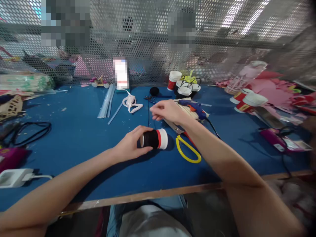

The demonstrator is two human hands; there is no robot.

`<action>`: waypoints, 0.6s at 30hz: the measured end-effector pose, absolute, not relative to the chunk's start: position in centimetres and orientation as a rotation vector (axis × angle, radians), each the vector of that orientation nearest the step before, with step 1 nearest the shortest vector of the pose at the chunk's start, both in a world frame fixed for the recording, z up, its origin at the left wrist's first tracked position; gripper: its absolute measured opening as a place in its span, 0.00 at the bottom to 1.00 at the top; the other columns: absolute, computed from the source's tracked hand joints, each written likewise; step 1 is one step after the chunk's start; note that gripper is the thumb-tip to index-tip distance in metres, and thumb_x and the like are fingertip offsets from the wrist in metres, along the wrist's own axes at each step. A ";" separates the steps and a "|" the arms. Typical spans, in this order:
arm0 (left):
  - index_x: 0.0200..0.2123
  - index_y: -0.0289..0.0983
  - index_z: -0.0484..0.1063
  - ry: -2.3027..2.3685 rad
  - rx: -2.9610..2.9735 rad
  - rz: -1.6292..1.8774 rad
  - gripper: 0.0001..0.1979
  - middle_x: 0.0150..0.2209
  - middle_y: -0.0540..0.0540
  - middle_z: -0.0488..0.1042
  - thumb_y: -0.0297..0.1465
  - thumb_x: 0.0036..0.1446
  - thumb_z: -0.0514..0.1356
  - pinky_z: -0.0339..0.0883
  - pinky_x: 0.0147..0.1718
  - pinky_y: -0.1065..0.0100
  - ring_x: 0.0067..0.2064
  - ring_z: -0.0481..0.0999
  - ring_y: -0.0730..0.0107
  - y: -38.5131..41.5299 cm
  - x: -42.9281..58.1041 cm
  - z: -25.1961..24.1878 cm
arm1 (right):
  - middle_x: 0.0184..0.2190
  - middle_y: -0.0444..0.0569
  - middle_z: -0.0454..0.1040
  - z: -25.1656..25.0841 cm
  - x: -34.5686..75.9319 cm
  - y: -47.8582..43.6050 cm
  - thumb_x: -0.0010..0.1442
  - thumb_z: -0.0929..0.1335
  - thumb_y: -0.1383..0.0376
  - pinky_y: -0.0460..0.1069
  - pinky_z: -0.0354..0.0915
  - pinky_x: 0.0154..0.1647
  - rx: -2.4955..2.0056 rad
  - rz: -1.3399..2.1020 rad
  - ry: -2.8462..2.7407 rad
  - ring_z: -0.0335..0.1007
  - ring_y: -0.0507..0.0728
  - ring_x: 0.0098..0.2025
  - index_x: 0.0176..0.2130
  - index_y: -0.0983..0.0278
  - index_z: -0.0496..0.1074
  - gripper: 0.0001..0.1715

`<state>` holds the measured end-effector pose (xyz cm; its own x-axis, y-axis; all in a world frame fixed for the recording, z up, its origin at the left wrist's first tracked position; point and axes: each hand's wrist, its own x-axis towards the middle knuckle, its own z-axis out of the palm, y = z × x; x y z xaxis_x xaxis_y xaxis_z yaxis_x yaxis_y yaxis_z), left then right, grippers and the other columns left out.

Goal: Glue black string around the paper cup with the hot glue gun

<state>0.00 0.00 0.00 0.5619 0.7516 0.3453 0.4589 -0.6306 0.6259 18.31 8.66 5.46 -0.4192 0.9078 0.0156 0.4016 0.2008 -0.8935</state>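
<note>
Near edge: both forearms reach in over the blue table. Left hand is closed round a cup lying on its side on the table, just in front of the person. Most of the cup is covered in black; a red band and white rim show at the right end, so the covering looks largely done, with that end bare.

Just beyond: scissors with yellow handles lie right of the cup, close by.

Further: right hand hovers above the table with fingers pinched together; what they hold, if anything, cannot be told. A thin black cord runs beneath it. A blue glue gun rests beside it.

Far: more cups, untouched, right of centre.
</note>
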 end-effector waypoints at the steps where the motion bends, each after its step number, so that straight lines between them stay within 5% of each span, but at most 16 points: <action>1: 0.52 0.37 0.60 0.975 2.316 0.842 0.25 0.48 0.40 0.66 0.33 0.50 0.61 0.66 0.47 0.58 0.49 0.69 0.59 0.0 0.0 -0.1 | 0.23 0.48 0.72 6.0 19.6 8.8 0.54 0.67 0.59 0.45 0.67 0.25 -1.286 0.964 -1.920 0.69 0.50 0.23 0.28 0.67 0.70 0.13; 7: 0.51 0.37 0.60 1.034 2.283 0.877 0.26 0.50 0.40 0.66 0.32 0.49 0.61 0.65 0.49 0.56 0.50 0.68 0.59 0.4 -0.2 -0.6 | 0.27 0.53 0.74 6.9 29.5 9.9 0.51 0.66 0.59 0.52 0.62 0.32 -1.809 -0.090 -1.868 0.69 0.57 0.31 0.30 0.66 0.73 0.13; 18: 0.52 0.38 0.60 0.980 2.321 0.893 0.25 0.50 0.40 0.64 0.28 0.49 0.61 0.65 0.49 0.58 0.52 0.66 0.61 0.5 -0.4 -0.6 | 0.34 0.63 0.74 1.9 32.1 11.1 0.48 0.64 0.62 0.54 0.62 0.35 -2.143 -0.082 -1.862 0.70 0.65 0.38 0.38 0.72 0.72 0.19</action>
<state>-0.38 0.54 -0.55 0.5342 0.7535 0.3831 0.4516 -0.6375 0.6241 32.15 11.09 1.90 0.1581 0.9585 0.2373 0.9756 -0.1145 -0.1875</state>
